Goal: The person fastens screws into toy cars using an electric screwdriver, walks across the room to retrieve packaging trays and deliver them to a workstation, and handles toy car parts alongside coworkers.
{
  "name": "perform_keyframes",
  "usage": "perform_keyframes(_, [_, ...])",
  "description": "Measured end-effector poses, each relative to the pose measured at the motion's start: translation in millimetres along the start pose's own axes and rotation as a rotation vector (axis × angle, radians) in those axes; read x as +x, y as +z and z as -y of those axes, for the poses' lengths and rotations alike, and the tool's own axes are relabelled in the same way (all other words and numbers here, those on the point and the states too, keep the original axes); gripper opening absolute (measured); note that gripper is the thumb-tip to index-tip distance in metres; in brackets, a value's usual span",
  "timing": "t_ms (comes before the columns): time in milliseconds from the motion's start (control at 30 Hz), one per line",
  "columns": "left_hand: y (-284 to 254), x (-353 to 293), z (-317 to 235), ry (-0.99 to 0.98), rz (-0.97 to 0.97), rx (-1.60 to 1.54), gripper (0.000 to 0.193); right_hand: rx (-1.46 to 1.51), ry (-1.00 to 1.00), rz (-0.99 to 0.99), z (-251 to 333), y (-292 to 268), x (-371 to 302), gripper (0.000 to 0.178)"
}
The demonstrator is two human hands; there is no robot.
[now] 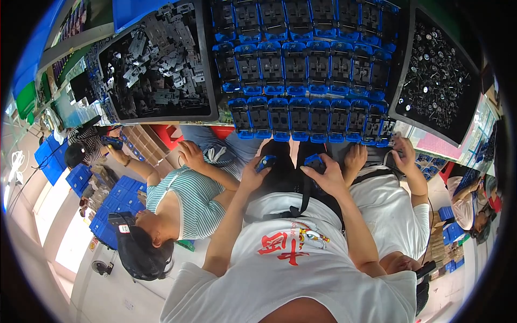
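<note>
My left hand (253,174) is closed around a small blue toy car (266,162), which shows a dark, rounded side. Level with it, on the other side of my lap, my right hand (329,178) grips a second blue toy car (314,160) between thumb and fingers. The fingers of both hands are partly hidden. Just beyond them on the workbench lie rows of blue toy cars (296,67), upside down with black undersides showing and packed side by side.
A black tray of dark and silvery flat parts (212,102) stands to the left of the rows. On the right, another black tray (398,110) holds small wheels on axles. Co-workers sit close on both sides, a striped sleeve (186,185) at left and a white shirt (396,210) at right.
</note>
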State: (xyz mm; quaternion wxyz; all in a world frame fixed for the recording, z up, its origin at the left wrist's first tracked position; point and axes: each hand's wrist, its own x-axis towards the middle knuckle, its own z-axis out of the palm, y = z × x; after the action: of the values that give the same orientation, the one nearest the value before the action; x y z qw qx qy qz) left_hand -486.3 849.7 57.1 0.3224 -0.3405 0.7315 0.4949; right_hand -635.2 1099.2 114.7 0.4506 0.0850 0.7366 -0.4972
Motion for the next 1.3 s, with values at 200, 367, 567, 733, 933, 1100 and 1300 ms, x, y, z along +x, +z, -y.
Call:
perform_keyframes(200, [-4,3,-5,-0.002,-0.007,0.003,0.039,-0.003,0.008,0.031,2,-2,5,0.046])
perform_keyframes(367, [-4,5,-10,-0.036,0.005,0.014,0.038,-0.014,0.091,0.096,8,-9,8,0.046])
perform_keyframes(567, [-2,3,-3,-0.006,-0.001,0.043,0.038,-0.063,0.021,0.107,9,-12,10,0.043])
perform_keyframes(733, [-1,5,-8,-0.033,0.023,-0.007,0.038,-0.072,0.013,0.131,17,-17,14,0.046])
perform_keyframes(933, [-1,11,-10,-0.076,0.035,-0.029,0.039,-0.042,-0.033,0.135,13,-18,17,0.04])
perform_keyframes(1100, [-1,13,-12,-0.1,0.038,0.001,0.041,-0.028,0.018,0.163,20,-24,18,0.044])
perform_keyframes(1300, [2,12,-16,-0.118,0.039,0.045,0.041,-0.048,0.03,0.211,22,-27,18,0.047])
